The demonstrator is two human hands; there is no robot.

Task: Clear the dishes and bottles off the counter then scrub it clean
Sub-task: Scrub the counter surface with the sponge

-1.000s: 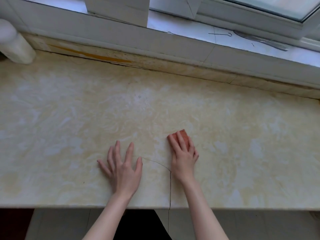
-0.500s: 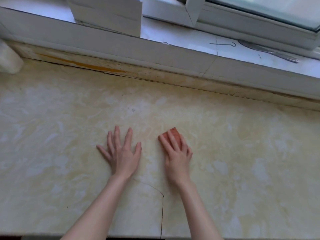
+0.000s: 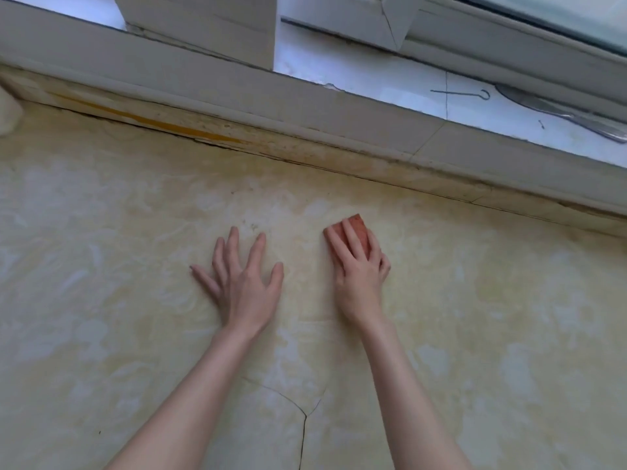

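Note:
The pale yellow marbled counter (image 3: 492, 300) fills the head view and looks streaked with wet smears. My right hand (image 3: 356, 276) presses an orange-red sponge (image 3: 359, 228) flat on the counter near the middle. Its long fingers lie over the top and its outer fingers curl round the sponge's right side. My left hand (image 3: 242, 283) rests flat on the counter to the left of the sponge, fingers spread, holding nothing. No dishes or bottles show on the counter.
A crack (image 3: 303, 422) runs through the counter between my forearms. A raised white window sill (image 3: 390, 86) borders the back, with a knife (image 3: 559, 113) and a wire hook (image 3: 464, 94) lying on it. A white object (image 3: 6, 110) pokes in at the left edge.
Both hands have slid away from me toward the back wall, the right one pushing the sponge along. The view has followed, so the front edge has dropped out of sight.

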